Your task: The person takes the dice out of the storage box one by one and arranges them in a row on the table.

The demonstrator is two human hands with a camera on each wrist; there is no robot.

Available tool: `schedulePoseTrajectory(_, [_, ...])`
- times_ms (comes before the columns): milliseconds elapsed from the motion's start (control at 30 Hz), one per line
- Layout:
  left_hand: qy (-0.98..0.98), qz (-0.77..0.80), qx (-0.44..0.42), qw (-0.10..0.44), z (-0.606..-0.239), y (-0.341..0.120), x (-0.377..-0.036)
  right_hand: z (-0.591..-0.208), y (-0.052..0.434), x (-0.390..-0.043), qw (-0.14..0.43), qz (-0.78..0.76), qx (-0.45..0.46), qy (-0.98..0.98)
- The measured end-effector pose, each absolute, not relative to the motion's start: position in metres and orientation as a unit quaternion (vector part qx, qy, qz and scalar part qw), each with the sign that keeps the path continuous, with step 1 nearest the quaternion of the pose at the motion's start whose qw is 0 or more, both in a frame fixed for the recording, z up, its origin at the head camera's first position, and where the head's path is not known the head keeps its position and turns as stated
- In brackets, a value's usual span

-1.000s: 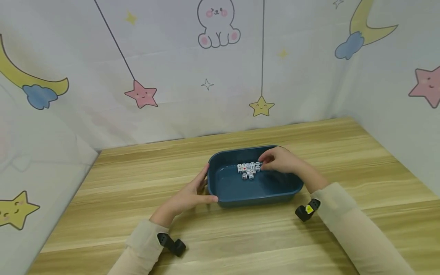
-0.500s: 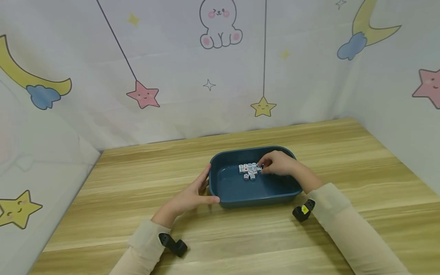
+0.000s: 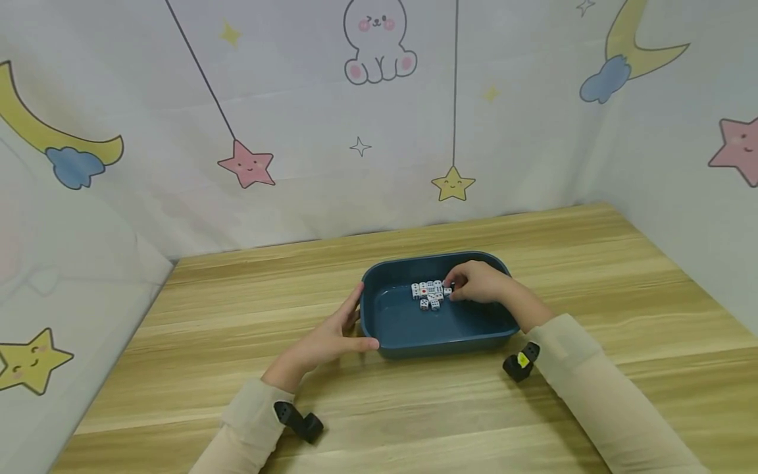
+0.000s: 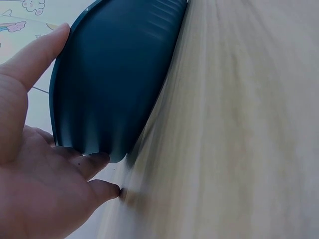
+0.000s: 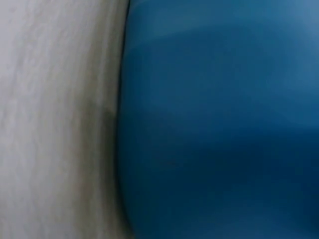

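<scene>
In the head view, small white dice [image 3: 423,289] are packed together in a dark blue tray [image 3: 408,339] with rounded corners. Several stand in rows against each other, with a few more in front of them. My right hand [image 3: 481,282] reaches over the tray's right side and pinches a die [image 3: 447,291] at the right end of the group between thumb and fingers. My left hand [image 3: 328,339] steadies the tray's left end. Its thumb touches the rim at the near left corner, and its spread fingers rest along the end wall, as the left wrist view shows of the left hand [image 4: 45,174].
The tray stands on a wood-grain table [image 3: 249,309]. A white cloth backdrop [image 3: 296,99] with printed stars and moons rises behind and at both sides. The right wrist view is filled by the tray's blue outer wall [image 5: 214,99] beside the table surface.
Over the last second my right hand has lowered slightly at the right end of the dice. The left hand keeps its place on the tray, and the head view has shifted a little.
</scene>
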State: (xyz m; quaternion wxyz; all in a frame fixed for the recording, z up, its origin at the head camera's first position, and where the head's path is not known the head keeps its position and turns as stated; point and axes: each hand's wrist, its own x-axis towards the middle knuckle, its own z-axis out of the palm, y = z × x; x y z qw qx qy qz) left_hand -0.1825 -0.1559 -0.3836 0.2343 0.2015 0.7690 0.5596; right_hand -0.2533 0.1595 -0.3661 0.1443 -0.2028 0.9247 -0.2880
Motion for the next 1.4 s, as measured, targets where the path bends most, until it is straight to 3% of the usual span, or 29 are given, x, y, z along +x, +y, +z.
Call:
schedulePoseTrajectory(733, [0.767,0.563,0.195,0.239,-0.383,-0.156,-0.182,-0.365,0.159,-0.252,0.168,-0.277,-0.187,0.927])
schedulePoseTrajectory(1400, [0.766,0.569,0.184,0.237,-0.387,-0.157,-0.182,-0.316,0.212,-0.223,0.071,-0.337,-0.199,0.918])
